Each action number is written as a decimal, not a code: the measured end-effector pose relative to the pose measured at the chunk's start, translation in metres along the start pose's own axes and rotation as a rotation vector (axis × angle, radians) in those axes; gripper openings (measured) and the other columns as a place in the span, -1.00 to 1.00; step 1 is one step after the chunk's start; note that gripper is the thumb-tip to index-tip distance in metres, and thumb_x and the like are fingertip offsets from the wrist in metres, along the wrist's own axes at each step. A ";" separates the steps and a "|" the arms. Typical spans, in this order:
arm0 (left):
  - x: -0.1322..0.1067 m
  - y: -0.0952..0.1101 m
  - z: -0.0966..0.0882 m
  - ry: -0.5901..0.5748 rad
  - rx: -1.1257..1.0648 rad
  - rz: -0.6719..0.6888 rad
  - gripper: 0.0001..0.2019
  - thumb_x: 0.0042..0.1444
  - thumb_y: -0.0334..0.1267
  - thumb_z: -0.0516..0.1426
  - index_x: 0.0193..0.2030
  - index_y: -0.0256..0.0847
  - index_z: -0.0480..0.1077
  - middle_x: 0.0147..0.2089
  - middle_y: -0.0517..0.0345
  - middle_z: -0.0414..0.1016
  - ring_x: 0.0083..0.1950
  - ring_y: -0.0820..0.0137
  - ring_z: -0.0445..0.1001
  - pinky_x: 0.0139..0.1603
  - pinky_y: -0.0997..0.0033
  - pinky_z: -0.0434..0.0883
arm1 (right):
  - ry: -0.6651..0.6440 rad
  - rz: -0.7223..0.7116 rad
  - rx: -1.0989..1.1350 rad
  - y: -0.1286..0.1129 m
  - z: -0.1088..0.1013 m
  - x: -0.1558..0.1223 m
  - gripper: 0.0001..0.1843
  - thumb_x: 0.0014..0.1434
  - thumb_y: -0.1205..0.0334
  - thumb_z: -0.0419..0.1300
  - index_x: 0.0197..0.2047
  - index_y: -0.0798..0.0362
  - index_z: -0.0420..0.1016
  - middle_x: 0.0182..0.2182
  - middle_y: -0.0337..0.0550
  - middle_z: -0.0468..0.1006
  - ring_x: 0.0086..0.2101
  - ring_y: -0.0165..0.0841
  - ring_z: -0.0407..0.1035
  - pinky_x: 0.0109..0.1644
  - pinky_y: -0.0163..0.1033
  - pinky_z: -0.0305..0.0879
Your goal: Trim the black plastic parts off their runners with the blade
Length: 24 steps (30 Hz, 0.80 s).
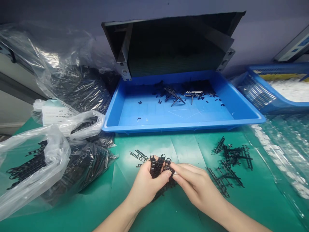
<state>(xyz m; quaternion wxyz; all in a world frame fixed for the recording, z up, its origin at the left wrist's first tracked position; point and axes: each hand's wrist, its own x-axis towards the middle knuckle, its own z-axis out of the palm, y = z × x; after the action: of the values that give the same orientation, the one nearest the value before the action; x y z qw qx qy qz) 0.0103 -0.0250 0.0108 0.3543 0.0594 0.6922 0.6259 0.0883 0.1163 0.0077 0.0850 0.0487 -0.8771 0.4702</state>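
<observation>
My left hand (147, 182) is closed round a bunch of black plastic strips with ringed ends (156, 166), its thumb pressed across them. Beside it, the fingertips of my right hand (193, 180) pinch one black ringed piece (167, 163) at the bunch's right side. Dark lengths of the strips hang below my hands. A few similar ladder-like strips (138, 155) lie on the green mat just beyond my left hand. To the right of my right hand, a loose pile of them (235, 154) is spread on the mat.
A blue tray (183, 124) with small black parts stands behind my hands, under a dark shelf (173, 45). Open plastic bags (79, 170) of black strips crowd the left. At right are clear plastic packs (285, 154) and a blue basket (256, 87) with white contents.
</observation>
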 end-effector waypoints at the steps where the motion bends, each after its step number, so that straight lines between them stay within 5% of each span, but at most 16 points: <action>1: 0.000 -0.001 0.001 0.001 0.012 0.013 -0.87 -0.09 -0.27 0.17 -0.46 -0.27 0.30 -0.52 0.26 0.28 -0.47 0.50 0.25 -0.44 0.53 0.26 | 0.007 0.006 0.008 0.000 0.001 0.000 -0.67 0.27 0.33 -0.06 0.05 -0.03 0.35 -0.25 -0.15 0.50 -0.30 -0.31 0.39 -0.28 -0.23 0.37; 9: 0.004 0.015 -0.014 -0.017 0.320 0.113 -0.89 0.04 -0.23 0.06 -0.34 -0.22 0.29 -0.45 0.20 0.36 -0.42 0.41 0.33 -0.41 0.48 0.25 | 0.081 0.056 -0.130 0.008 0.007 -0.001 -0.66 0.27 0.27 -0.08 0.07 0.05 0.31 -0.20 -0.07 0.50 -0.24 -0.25 0.40 -0.22 -0.19 0.38; 14: 0.007 0.010 -0.037 -0.281 0.845 0.328 -0.86 -0.03 -0.33 0.13 -0.27 -0.13 0.35 -0.32 0.19 0.43 -0.32 0.34 0.36 -0.33 0.47 0.19 | 0.109 0.185 -0.135 0.010 0.000 0.005 -0.68 0.23 0.20 -0.07 0.00 0.04 0.35 -0.19 -0.08 0.49 -0.23 -0.24 0.41 -0.24 -0.21 0.39; 18: 0.007 -0.006 -0.033 -0.350 1.054 0.375 -0.85 -0.06 -0.29 0.18 -0.29 -0.13 0.37 -0.36 0.18 0.42 -0.36 0.31 0.37 -0.42 0.46 0.11 | 0.074 0.266 -0.123 0.011 -0.001 0.007 -0.71 0.17 0.17 -0.02 -0.08 0.03 0.36 -0.24 -0.09 0.51 -0.23 -0.23 0.40 -0.18 -0.18 0.36; 22: 0.007 0.000 -0.025 -0.313 0.993 0.273 -0.98 -0.05 -0.33 0.11 -0.42 -0.18 0.33 -0.44 0.18 0.38 -0.41 0.34 0.33 -0.44 0.47 0.09 | -0.014 0.364 -0.036 0.010 -0.004 0.008 -0.73 0.14 0.15 0.00 -0.10 0.01 0.33 -0.32 -0.16 0.50 -0.29 -0.26 0.40 -0.21 -0.18 0.35; 24: 0.008 0.007 -0.026 -0.266 0.844 0.190 -0.89 -0.04 -0.27 0.10 -0.51 -0.19 0.27 -0.53 0.23 0.30 -0.47 0.40 0.27 -0.48 0.50 0.09 | -0.075 0.375 0.056 0.007 -0.007 0.010 -0.77 0.14 0.16 0.01 -0.15 0.00 0.36 -0.35 -0.19 0.49 -0.32 -0.29 0.38 -0.23 -0.21 0.33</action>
<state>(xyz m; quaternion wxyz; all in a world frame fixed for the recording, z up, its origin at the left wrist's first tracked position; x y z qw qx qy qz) -0.0126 -0.0412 0.0130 0.3258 0.3417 0.8269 0.3055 0.0783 0.1264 0.0079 -0.0382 -0.0958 -0.8598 0.5001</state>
